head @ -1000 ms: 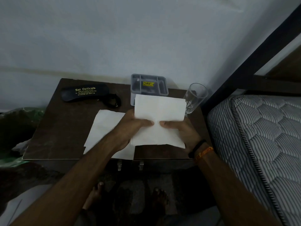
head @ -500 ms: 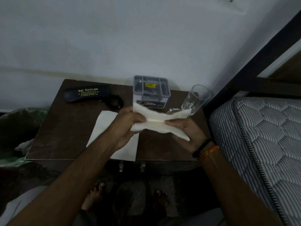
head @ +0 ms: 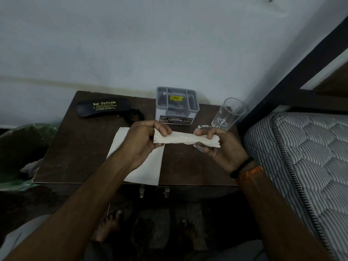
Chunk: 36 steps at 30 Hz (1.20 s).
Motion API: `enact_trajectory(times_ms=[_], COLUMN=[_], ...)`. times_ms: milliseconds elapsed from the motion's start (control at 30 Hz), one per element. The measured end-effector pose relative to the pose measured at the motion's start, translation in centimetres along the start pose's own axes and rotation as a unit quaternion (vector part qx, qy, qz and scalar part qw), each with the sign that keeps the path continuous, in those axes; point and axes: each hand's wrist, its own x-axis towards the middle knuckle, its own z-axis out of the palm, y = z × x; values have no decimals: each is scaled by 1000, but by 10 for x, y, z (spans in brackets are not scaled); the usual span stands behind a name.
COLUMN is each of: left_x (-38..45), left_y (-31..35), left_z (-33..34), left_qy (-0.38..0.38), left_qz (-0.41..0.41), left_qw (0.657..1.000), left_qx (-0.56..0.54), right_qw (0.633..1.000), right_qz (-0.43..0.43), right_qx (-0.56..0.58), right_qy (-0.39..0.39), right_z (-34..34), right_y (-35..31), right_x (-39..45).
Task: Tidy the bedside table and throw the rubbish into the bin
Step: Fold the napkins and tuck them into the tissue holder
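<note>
My left hand and right hand hold a folded white tissue between them, lifted above the bedside table. The left thumb and fingers pinch its left end; the right fingers curl over its right end, thumb beneath. A second white tissue lies flat on the table under my left forearm, reaching the front edge. Along the back stand a black spectacle case at left, a grey compartmented organiser at centre, and a clear drinking glass at right. A bin lined with green plastic stands left of the table; a striped mattress lies to its right, against a pale wall.
</note>
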Motion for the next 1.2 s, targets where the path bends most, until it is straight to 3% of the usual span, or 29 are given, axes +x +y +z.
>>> enact_trajectory(times_ms=[133, 333, 467, 700, 867, 1000, 1133, 1200], left_x=[-3, -3, -5, -11, -12, -13, -11, -13], left_y=[1, 1, 3, 5, 3, 10, 18, 15], left_z=[-3, -10, -12, -16, -17, -20, -16, -13], left_qy=[-12, -31, -43, -82, -98, -118, -66, -86], left_qz=[57, 118, 140, 181, 190, 159, 19, -19], left_qw=[997, 987, 980, 966, 964, 967, 985, 973], left_qx=[41, 105, 131, 163, 160, 158, 159, 211], right_qw=[1000, 990, 992, 991, 992, 986, 970, 963], right_qz=[4, -16, -26, 77, 23, -21, -52, -65], right_qx=[20, -133, -108, -98, -110, -151, -233, -261], right_qy=[-1, 34, 63, 37, 54, 72, 35, -6], right_z=[-2, 1, -3, 2, -3, -4, -2, 5], right_y=[-3, 3, 0, 1, -4, -3, -8, -7], right_x=[-2, 5, 7, 3, 7, 9, 6, 5])
